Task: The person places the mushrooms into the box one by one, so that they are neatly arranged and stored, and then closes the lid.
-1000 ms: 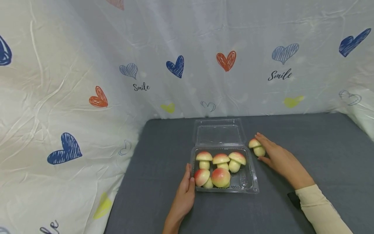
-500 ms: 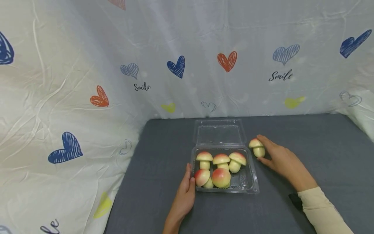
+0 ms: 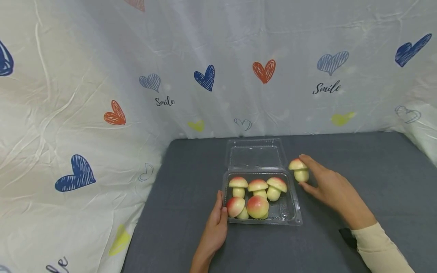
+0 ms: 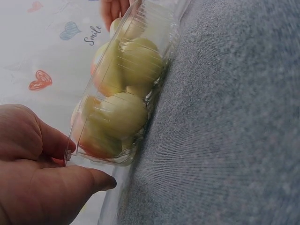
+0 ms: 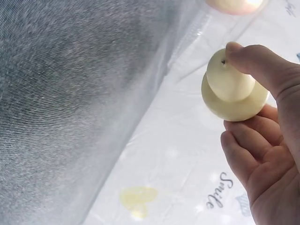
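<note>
My right hand [image 3: 332, 189] pinches a toy mushroom [image 3: 301, 174] with a red-and-cream cap and pale stem, just right of the clear plastic container [image 3: 297, 218]. In the right wrist view, the thumb presses the stem end of this toy mushroom [image 5: 229, 82], where a small dark hole shows, and fingers support the cap. My left hand [image 3: 214, 229] holds the container's near left side. The left wrist view shows thumb and fingers of the left hand [image 4: 42, 173] at the corner of the container [image 4: 84, 157]. Several more toy mushrooms [image 3: 258, 206] lie inside, in two rows.
The container's hinged lid [image 3: 256, 155] lies folded back, away from the person. A dark grey cloth [image 3: 184, 182] covers the table. Behind and at the left hangs a white curtain [image 3: 225, 45] printed with hearts and "Smile".
The toy mushroom in my right hand has come up slightly and toward the container, and more of it shows between thumb and fingers. My left hand and the container have stayed put.
</note>
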The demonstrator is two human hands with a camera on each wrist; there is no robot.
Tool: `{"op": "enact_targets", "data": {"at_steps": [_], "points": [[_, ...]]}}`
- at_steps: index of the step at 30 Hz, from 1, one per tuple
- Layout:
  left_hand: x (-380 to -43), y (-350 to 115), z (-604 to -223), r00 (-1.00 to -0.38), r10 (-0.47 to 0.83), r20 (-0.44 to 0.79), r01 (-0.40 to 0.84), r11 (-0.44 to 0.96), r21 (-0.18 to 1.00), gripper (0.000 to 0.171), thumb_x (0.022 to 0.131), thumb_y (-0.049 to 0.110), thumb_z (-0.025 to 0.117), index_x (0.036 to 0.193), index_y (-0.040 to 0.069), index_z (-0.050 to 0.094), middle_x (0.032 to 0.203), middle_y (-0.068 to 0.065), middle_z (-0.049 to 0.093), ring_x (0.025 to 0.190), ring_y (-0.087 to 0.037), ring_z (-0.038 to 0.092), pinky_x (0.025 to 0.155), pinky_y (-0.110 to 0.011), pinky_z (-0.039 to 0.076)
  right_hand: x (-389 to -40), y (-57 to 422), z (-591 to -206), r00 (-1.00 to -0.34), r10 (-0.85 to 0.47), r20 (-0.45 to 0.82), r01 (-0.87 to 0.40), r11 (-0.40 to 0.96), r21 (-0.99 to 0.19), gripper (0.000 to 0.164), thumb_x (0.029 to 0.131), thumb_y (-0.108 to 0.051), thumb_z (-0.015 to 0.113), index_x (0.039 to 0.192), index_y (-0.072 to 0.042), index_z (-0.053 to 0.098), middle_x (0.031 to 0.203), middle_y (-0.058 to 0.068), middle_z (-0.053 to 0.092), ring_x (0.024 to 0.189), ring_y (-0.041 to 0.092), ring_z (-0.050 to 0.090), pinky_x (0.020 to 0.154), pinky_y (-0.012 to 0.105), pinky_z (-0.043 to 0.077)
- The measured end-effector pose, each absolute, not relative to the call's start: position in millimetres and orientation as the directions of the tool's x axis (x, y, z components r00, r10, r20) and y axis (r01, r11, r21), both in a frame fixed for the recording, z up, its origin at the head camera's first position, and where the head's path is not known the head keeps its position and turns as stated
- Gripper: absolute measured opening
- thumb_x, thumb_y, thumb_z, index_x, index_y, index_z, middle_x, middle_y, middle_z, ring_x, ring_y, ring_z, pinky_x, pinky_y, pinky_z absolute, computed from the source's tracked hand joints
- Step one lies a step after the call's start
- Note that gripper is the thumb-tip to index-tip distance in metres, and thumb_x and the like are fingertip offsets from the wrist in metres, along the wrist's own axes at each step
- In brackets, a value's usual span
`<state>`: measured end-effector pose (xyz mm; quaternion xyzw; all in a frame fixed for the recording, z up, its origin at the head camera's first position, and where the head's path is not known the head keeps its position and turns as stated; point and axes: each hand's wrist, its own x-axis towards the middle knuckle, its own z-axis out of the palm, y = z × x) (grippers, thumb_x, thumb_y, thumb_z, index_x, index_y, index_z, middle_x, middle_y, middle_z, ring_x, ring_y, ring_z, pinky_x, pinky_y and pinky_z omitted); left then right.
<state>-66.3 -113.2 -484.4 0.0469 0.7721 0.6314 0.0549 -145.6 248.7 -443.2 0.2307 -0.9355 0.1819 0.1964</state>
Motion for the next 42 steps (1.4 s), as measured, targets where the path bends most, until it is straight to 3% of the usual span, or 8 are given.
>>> {"op": "enact_targets", "data": {"at_steps": [3,5,7,17,25,35,42], "points": [[-66.3,-113.0,-484.4,-0.989,0.143,-0.027,0.002,0.196,0.981,0.063,0.117,0.016,0.037,0.169,0.004,0.003,0.177,-0.012,0.01,0.162,-0.029,0.002,0.128,-0.056,0.009,-142.1,247.0,-440.7,-0.806,-0.362,0.469,-0.513,0.822,-0.247,0.088,0.081,-0.017,0.093,0.156,-0.009,0.047,0.144,0.025,0.063,0.073,0.033,0.073,0.057,0.052,0.056],[-66.2,-113.0,-484.5,-0.989,0.144,-0.025,0.003,0.198,0.98,0.063,0.117,0.015,0.037,0.169,0.004,0.003,0.177,-0.013,0.01,0.162,-0.029,0.002,0.128,-0.057,0.009,-139.5,245.9,-439.4,-0.797,-0.363,0.482,-0.521,0.817,-0.247,0.089,0.08,-0.017,0.094,0.155,-0.008,0.048,0.143,0.025,0.063,0.089,0.043,0.075,0.064,0.057,0.058],[-66.1,-112.9,-484.8,-0.989,0.144,-0.026,0.004,0.199,0.98,0.063,0.117,0.016,0.037,0.169,0.004,0.003,0.177,-0.012,0.009,0.162,-0.029,0.002,0.128,-0.057,0.009,-137.1,244.9,-438.0,-0.793,-0.364,0.488,-0.524,0.816,-0.244,0.09,0.08,-0.017,0.094,0.156,-0.009,0.048,0.143,0.025,0.063,0.094,0.045,0.075,0.066,0.059,0.058],[-65.4,-113.0,-484.6,-0.99,0.136,-0.028,0.001,0.206,0.979,0.063,0.117,0.016,0.037,0.17,0.005,0.004,0.177,-0.013,0.009,0.162,-0.03,0.001,0.128,-0.059,0.008,-125.5,236.9,-430.2,-0.762,-0.378,0.526,-0.556,0.798,-0.231,0.095,0.076,-0.017,0.097,0.156,-0.012,0.048,0.143,0.022,0.064,0.1,0.044,0.075,0.067,0.058,0.059],[-65.0,-112.8,-484.1,-0.99,0.137,-0.03,-0.001,0.209,0.978,0.063,0.117,0.016,0.038,0.17,0.006,0.005,0.177,-0.013,0.009,0.162,-0.029,0.001,0.128,-0.058,0.009,-115.3,230.5,-429.1,-0.777,-0.394,0.491,-0.559,0.791,-0.248,0.096,0.078,-0.02,0.096,0.159,-0.016,0.046,0.147,0.018,0.063,0.099,0.042,0.075,0.066,0.056,0.059],[-64.9,-113.5,-483.6,-0.99,0.14,-0.03,0.0,0.212,0.977,0.064,0.117,0.017,0.039,0.17,0.006,0.005,0.177,-0.012,0.01,0.162,-0.029,0.002,0.128,-0.058,0.01,-104.4,220.6,-430.8,-0.729,-0.444,0.521,-0.615,0.759,-0.213,0.103,0.072,-0.019,0.099,0.16,-0.016,0.046,0.146,0.013,0.065,0.09,0.029,0.078,0.06,0.042,0.059],[-65.0,-113.2,-484.0,-0.99,0.14,-0.034,-0.004,0.21,0.978,0.064,0.117,0.019,0.039,0.17,0.007,0.005,0.177,-0.012,0.01,0.162,-0.029,0.002,0.128,-0.058,0.009,-100.5,215.2,-433.3,-0.734,-0.446,0.511,-0.617,0.752,-0.23,0.099,0.075,-0.022,0.098,0.16,-0.018,0.047,0.147,0.009,0.065,0.096,0.028,0.078,0.065,0.044,0.061]]}}
